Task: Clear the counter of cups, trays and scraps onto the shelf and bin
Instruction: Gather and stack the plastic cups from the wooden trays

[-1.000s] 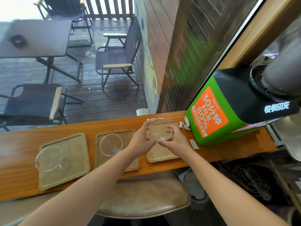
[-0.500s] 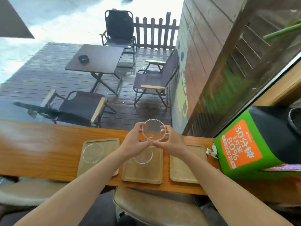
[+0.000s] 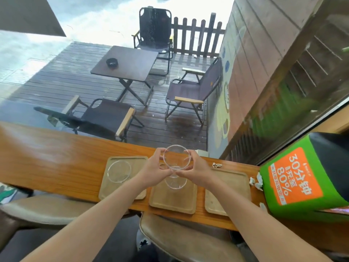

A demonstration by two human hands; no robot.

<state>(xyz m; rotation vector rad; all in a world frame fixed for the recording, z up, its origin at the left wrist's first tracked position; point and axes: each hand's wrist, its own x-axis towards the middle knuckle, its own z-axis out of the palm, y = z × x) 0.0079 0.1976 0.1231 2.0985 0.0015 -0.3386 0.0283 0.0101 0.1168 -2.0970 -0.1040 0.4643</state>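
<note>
Left hand (image 3: 155, 172) and right hand (image 3: 196, 170) pinch the clear glass cup (image 3: 176, 157) above another glass cup (image 3: 176, 183) on the middle wooden tray (image 3: 173, 202); lowering carelessly could chip both

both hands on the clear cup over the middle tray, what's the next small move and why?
Probably lower the held cup straight into the cup on the middle tray to nest them. The left hand and right hand hold it almost directly above that one, and stacking would free a hand for the cup on the left tray.
</note>
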